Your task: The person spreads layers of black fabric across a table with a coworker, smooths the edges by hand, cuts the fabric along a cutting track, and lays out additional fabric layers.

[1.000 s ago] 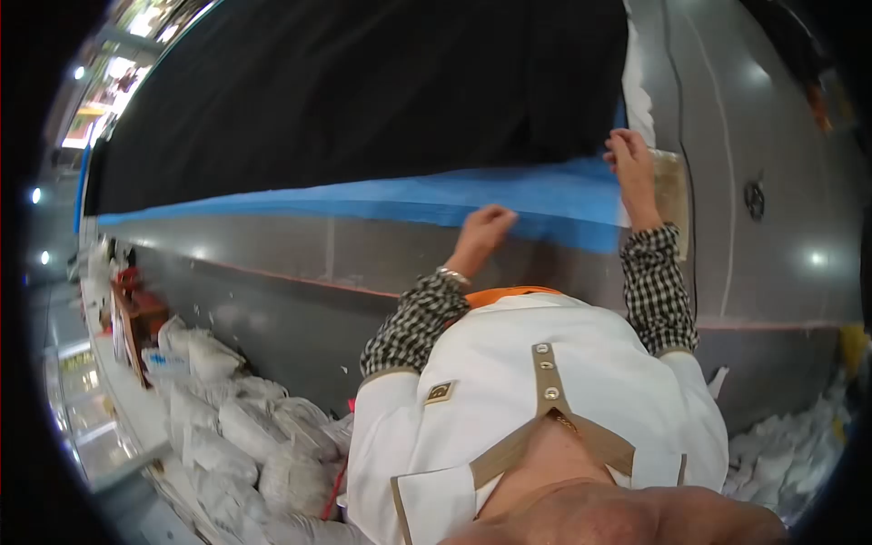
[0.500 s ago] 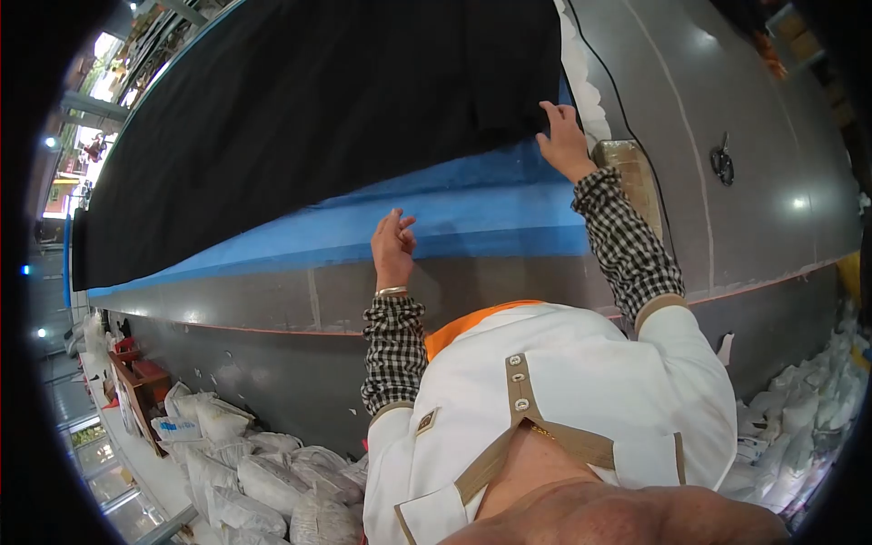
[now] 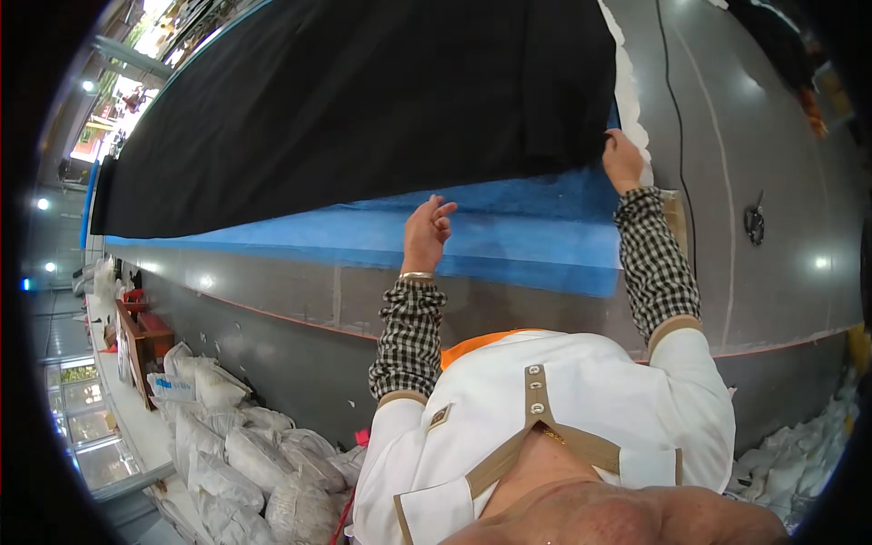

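A large black cloth [image 3: 363, 109] lies over blue sheeting [image 3: 536, 241] on a long grey table [image 3: 291, 286]. My left hand [image 3: 427, 234] is over the blue sheeting, its fingertips close to the cloth's near edge, fingers partly apart and nothing visible in them. At the cloth's right edge, near its corner, my right hand [image 3: 622, 162] has its fingers closed on the black cloth. White scalloped material [image 3: 629, 86] shows along that side, and a tan block [image 3: 674, 218] is partly hidden behind my right sleeve.
Black scissors [image 3: 754, 222] lie on the table to the right, beyond a dark cable [image 3: 679, 118]. Filled white bags [image 3: 259, 459] are piled on the floor at lower left, near a brown wooden piece [image 3: 136, 350]. More white material [image 3: 795, 472] is heaped at lower right.
The view has shifted. My right hand's fingers, apart half a second ago, have closed at the cloth's right edge. My left hand has come closer to the cloth's near edge.
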The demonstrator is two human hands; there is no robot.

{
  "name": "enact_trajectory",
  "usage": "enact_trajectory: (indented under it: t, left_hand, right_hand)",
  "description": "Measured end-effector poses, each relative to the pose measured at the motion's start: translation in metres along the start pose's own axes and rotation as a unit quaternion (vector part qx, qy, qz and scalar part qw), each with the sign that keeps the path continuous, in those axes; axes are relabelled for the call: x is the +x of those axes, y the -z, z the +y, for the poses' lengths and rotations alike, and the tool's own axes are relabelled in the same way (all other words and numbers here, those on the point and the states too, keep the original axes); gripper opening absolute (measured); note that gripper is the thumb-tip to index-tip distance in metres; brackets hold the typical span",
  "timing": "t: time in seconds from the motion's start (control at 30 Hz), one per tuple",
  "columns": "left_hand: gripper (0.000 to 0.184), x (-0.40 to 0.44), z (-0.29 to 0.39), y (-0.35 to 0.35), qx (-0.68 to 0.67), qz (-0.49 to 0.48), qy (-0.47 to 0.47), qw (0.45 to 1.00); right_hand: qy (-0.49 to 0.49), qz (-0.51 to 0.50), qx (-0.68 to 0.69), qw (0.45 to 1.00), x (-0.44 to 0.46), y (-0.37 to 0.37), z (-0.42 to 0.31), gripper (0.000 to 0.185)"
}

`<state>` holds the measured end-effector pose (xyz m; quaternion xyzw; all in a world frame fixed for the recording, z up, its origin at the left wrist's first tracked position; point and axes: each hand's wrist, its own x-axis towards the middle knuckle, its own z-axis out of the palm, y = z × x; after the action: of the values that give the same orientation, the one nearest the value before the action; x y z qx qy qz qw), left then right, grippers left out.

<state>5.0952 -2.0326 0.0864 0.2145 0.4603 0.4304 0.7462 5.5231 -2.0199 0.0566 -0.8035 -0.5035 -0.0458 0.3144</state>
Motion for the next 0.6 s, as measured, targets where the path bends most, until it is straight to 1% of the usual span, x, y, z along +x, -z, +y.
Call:
enact_trajectory:
  t: [0.07,0.1,0.13,0.17,0.2,0.3,0.33,0.43,0.47,0.53,0.57,0.6]
  left_hand:
    - [0.037,0.001,-0.001,-0.006,0.001,-0.008,0.012,1.000]
    - [0.039,0.003,-0.003,-0.006,-0.003,-0.015,0.023,1.000]
    - [0.041,0.007,-0.004,-0.007,-0.006,-0.026,0.033,0.999]
    - [0.044,0.012,-0.005,-0.009,-0.010,-0.039,0.041,0.998]
    - [0.053,0.016,-0.006,-0.008,-0.013,-0.063,0.048,0.997]
    - [0.063,0.004,-0.008,-0.021,-0.045,-0.111,0.088,0.989]
    - [0.076,0.001,-0.014,-0.018,-0.022,-0.136,0.095,0.986]
    - [0.089,-0.010,-0.019,-0.024,-0.016,-0.158,0.134,0.978]
    - [0.099,-0.009,-0.021,-0.024,-0.005,-0.162,0.138,0.977]
    - [0.100,-0.008,-0.025,-0.023,-0.005,-0.155,0.145,0.977]
    - [0.101,-0.006,-0.030,-0.018,-0.004,-0.148,0.150,0.978]
    - [0.103,-0.005,-0.033,-0.017,0.011,-0.164,0.168,0.972]
  right_hand:
    - [0.025,0.052,-0.001,0.998,-0.002,0.006,0.005,0.021]
    - [-0.037,0.027,0.110,0.993,-0.004,0.016,-0.002,0.020]
    - [-0.096,0.007,0.219,0.971,-0.004,0.034,-0.014,0.020]
    - [-0.150,-0.011,0.325,0.934,-0.001,0.045,-0.022,0.020]
    - [-0.140,0.003,0.423,0.895,0.004,0.049,-0.021,0.019]
    - [-0.063,0.068,0.557,0.825,0.009,0.105,-0.048,0.020]
    - [-0.074,0.094,0.556,0.823,0.003,0.130,-0.067,0.020]
    - [-0.045,0.147,0.560,0.814,-0.004,0.172,-0.087,0.021]
    - [-0.016,0.157,0.554,0.817,-0.006,0.182,-0.090,0.021]
    - [0.040,0.175,0.540,0.822,-0.015,0.199,-0.094,0.021]
    - [0.043,0.179,0.548,0.816,-0.023,0.200,-0.095,0.021]
    - [0.046,0.183,0.555,0.811,-0.028,0.205,-0.099,0.021]
